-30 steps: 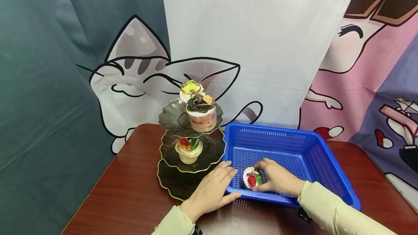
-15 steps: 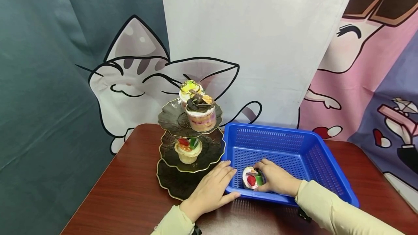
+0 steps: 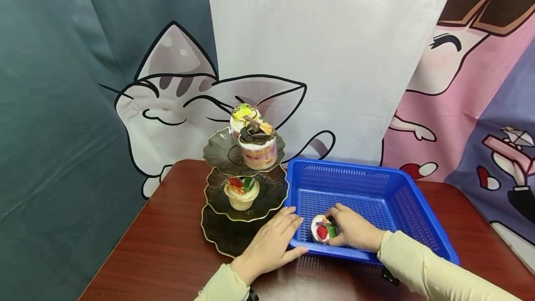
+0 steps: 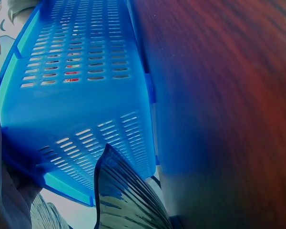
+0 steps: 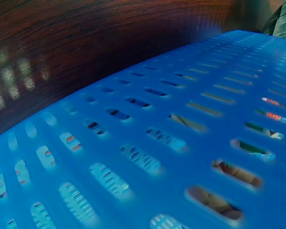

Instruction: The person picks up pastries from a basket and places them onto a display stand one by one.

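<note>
In the head view, a small cake (image 3: pixel 321 229) topped with white cream, a strawberry and a green piece is inside the blue basket (image 3: pixel 342 166), near its front left corner. My right hand (image 3: pixel 355 229) grips it, thumb on the near side and fingers on the far side. My left hand (image 3: pixel 271 240) rests on the basket's front left corner, fingers extended over the left rim and thumb along the front. Through slots in the basket wall (image 5: pixel 148 109), the right wrist view shows bits of red and green; the hand is mostly hidden there.
Left of the basket stands a three-tier dark stand (image 3: pixel 225 152) with gold wavy edges. Two layered cakes, one chocolate-topped (image 3: pixel 258 150) and one yellow-topped (image 3: pixel 244 114), sit on its top tier. A fruit tart (image 3: pixel 241 194) is on the middle tier. A printed curtain (image 3: pixel 334 50) hangs behind the table (image 3: pixel 138 245).
Almost nothing differs: both hands keep their places, and the cake stays in the basket within my right hand's grip. The head view shifts very slightly.
</note>
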`<state>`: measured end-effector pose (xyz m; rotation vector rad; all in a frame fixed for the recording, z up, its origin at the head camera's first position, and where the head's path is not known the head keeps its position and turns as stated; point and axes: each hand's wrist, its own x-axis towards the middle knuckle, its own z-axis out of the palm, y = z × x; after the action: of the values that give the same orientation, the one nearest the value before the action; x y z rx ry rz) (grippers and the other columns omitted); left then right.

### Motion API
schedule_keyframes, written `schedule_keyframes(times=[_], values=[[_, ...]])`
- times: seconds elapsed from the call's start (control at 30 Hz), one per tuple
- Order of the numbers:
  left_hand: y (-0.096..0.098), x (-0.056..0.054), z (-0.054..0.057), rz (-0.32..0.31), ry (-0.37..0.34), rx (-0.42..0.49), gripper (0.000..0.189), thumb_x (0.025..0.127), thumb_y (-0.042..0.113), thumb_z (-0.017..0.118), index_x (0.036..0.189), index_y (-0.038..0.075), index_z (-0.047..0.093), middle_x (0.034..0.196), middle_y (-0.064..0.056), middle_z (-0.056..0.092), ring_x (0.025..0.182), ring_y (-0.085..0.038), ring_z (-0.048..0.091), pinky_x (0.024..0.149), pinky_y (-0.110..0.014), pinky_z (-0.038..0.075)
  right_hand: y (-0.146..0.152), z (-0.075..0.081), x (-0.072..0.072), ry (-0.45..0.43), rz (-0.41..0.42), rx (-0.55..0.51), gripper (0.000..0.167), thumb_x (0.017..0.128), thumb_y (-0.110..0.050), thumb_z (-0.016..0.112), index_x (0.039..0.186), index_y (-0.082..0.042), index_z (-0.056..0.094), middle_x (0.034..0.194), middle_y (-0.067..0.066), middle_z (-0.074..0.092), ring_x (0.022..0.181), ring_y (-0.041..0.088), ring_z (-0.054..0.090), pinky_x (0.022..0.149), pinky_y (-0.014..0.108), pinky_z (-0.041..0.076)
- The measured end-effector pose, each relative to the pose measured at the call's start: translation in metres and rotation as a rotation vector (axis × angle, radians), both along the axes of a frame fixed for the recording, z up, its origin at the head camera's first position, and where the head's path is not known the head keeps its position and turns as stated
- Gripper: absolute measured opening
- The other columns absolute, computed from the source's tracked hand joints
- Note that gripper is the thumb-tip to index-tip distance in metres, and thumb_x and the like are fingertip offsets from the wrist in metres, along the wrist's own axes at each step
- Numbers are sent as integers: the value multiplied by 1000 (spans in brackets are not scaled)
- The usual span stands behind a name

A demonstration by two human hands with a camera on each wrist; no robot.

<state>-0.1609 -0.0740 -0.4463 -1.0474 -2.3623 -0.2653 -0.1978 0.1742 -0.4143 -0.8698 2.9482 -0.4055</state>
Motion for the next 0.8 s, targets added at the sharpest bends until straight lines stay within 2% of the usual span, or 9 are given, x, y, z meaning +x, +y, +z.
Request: schedule_keyframes(times=[0.27,0.6,0.8], values=[[0,0,1,1,-2,-7,59,88,55,58,126,11,61,124,-2,63,133,-19,47,116,-31,35,0,1,2,2,-39,-16,59,64,-38,83,105,1,64,92,1,57,79,8,51,68,26,51],[0,0,0,-6,1,8,59,88,55,59,125,10,61,123,-2,63,133,-19,47,116,-30,35,2,7,3,70,-31,-73,57,62,-37,82,101,1,65,89,-1,57,77,6,51,66,23,49],[0,-1,-1,-8,-3,8,58,89,55,57,126,10,61,123,-2,63,133,-19,47,116,-30,35,3,14,5,56,-57,-80,55,62,-35,81,101,1,65,89,-1,57,76,6,50,65,21,48]])
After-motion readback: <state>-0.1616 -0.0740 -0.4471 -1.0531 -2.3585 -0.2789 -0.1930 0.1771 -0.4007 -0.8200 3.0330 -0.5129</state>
